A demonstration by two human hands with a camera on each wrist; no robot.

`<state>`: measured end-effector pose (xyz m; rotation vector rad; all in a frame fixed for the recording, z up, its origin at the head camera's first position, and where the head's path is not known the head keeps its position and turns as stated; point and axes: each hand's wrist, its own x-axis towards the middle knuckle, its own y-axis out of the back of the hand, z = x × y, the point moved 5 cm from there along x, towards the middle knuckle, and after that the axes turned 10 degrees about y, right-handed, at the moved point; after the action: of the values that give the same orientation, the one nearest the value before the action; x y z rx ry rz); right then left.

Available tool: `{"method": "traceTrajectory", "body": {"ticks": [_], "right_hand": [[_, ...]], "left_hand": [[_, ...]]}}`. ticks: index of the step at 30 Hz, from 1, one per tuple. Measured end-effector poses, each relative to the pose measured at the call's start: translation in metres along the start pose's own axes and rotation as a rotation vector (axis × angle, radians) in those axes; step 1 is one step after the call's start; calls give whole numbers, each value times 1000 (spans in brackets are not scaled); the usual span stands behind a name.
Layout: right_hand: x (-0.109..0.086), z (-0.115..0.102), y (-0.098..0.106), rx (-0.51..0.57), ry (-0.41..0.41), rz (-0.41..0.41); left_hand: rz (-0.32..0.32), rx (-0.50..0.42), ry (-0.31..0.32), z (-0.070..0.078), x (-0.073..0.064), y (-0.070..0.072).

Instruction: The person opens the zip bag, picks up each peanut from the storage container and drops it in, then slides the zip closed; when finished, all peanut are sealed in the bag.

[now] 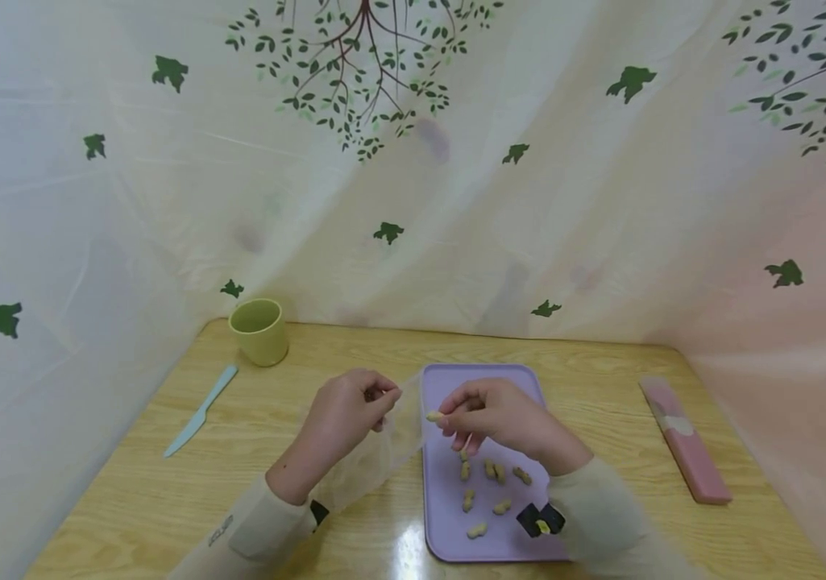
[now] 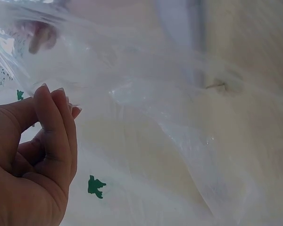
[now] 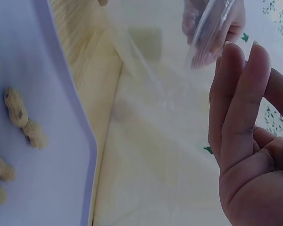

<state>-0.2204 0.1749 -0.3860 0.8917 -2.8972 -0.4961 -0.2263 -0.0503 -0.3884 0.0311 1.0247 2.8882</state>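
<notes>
My left hand (image 1: 350,407) pinches the rim of a clear plastic bag (image 1: 383,459), which hangs down beside the tray's left edge. In the left wrist view the bag (image 2: 146,108) spreads out from the fingertips. Over the purple tray (image 1: 485,549), my right hand (image 1: 500,419) pinches a peanut (image 1: 434,416) between thumb and fingers, close to the bag's opening. In the right wrist view the fingers (image 3: 240,103) hide that peanut. Several unshelled peanuts (image 1: 502,507) lie scattered on the tray below, and some show in the right wrist view as peanuts (image 3: 19,113) in their shells.
A green cup (image 1: 260,332) stands at the table's back left, with a light blue knife (image 1: 201,411) lying in front of it. On the right lies a long pink case (image 1: 686,443) with a pale band. A leaf-patterned cloth (image 1: 456,242) hangs behind the wooden table (image 1: 579,362).
</notes>
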Motion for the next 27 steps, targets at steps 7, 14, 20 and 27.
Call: {"method": "traceTrajectory", "body": {"ticks": [7,14,20,27], "right_hand": [[6,-2,-12,-12,-23,-7],[3,1,-10,-22,-18,5],[-5,6,2,-25,-8,42],[-9,19,20,-6,-18,68]], "left_hand": [[6,13,2,0,1,-2],[1,5,8,1,0,-2],[8,9,7,1,1,-2],[2,7,17,1,1,-1]]}}
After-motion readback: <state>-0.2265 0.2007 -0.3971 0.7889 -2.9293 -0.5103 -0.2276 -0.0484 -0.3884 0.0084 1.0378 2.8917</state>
